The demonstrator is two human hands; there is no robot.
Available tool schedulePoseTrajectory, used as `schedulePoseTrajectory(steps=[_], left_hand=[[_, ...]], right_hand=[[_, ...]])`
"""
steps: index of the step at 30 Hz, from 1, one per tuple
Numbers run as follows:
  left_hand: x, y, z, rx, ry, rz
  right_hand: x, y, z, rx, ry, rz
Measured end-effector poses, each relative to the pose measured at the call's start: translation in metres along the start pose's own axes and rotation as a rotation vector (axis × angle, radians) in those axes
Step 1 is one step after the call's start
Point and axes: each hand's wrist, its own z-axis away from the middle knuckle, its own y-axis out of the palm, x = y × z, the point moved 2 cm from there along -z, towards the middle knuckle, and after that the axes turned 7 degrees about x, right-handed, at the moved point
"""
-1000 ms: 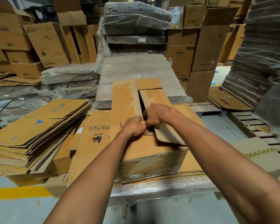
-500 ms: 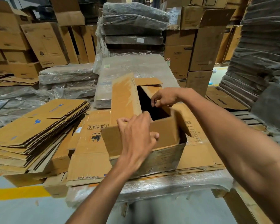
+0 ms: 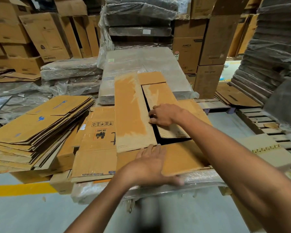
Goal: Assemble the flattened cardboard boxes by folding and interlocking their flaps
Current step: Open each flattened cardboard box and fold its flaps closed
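We see the brown corrugated cardboard box (image 3: 134,115) standing on a plastic-wrapped pallet stack (image 3: 200,179), directly in front of the person, with its four top flaps folded inward. The long left flap (image 3: 131,111) lies flat across the top. The right flap (image 3: 161,98) is tilted down into the opening. The near flap (image 3: 180,157) lies flat toward the person, and the small far flap (image 3: 151,77) lies flat at the back. A dark, narrow gap (image 3: 165,140) remains between the flaps; what the box holds cannot be told through it.

The left hand (image 3: 149,167) is spread flat, palm down on the near flap, thumb hooked around its front edge. The right hand (image 3: 166,115) has its fingers curled, the tips pressed at the seam where the right flap meets the left flap; we cannot tell whether they pinch an edge.

Just beside the box on the left lies a flattened brown carton printed "UN 3481" (image 3: 97,142). Further left sits a stack of flattened cartons with blue marks (image 3: 39,125). Behind the box is a grey shrink-wrapped bundle (image 3: 141,63).
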Motion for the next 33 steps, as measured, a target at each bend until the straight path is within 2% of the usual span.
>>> schedulePoseTrajectory(steps=[2,3,5,8,11,15,20,28,33], left_hand=[[0.018,0.011,-0.007,0.043,0.081,-0.044],[0.027,0.016,-0.011,0.008,0.113,-0.048],[0.043,0.025,-0.02,-0.168,0.15,-0.109],[0.057,0.033,-0.03,-0.528,0.153,-0.238],[0.064,0.031,-0.041,-0.67,0.057,-0.275],[0.073,0.022,-0.059,-0.7,-0.098,-0.339],[0.077,0.017,-0.074,-0.663,-0.233,-0.396],[0.077,0.013,-0.074,-0.611,-0.113,-0.428],[0.06,-0.007,-0.059,-0.754,-0.052,-0.389]], right_hand=[[-0.003,0.013,0.01,0.009,-0.003,-0.057],[-0.006,0.019,0.016,0.001,-0.008,-0.103],[-0.009,0.033,0.027,-0.057,-0.039,-0.192],[-0.008,0.055,0.044,-0.139,-0.088,-0.244],[-0.008,0.08,0.058,-0.17,-0.118,-0.273],[-0.013,0.101,0.064,-0.185,-0.156,-0.256],[-0.006,0.118,0.058,-0.193,-0.084,0.037],[-0.003,0.118,0.059,-0.207,-0.064,0.002],[-0.002,0.118,0.063,-0.191,-0.057,-0.022]])
